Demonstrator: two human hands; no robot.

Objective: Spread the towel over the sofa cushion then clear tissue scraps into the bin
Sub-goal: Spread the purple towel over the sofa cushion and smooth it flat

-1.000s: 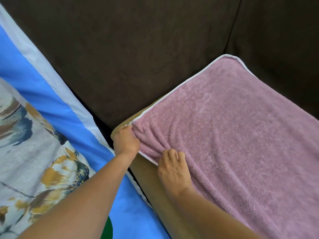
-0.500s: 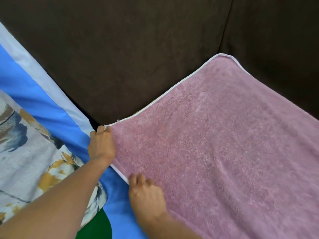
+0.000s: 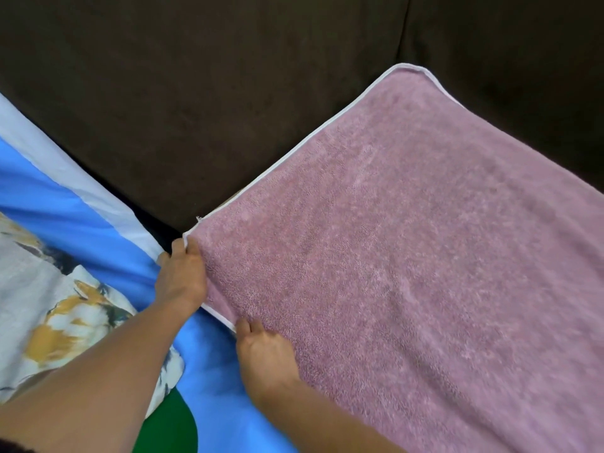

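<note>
Towel point(image 3: 408, 256) corner sits in left hand point(image 3: 181, 276), edge in right hand point(image 3: 264, 358).

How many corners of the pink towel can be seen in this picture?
2. One corner of the towel is at the left hand; the other lies against the sofa back. The rest are outside the frame.

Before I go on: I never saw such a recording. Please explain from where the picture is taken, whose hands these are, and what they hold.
There is no machine. A person wears one camera on the head, looking down at their own bare hands. The left hand pinches the corner of a pink towel; the right hand grips its white-trimmed edge, nearer the camera. The towel lies spread on a dark brown sofa. Beside it, on the left, lies a blue printed cloth. No tissue scraps or bin show.
</note>
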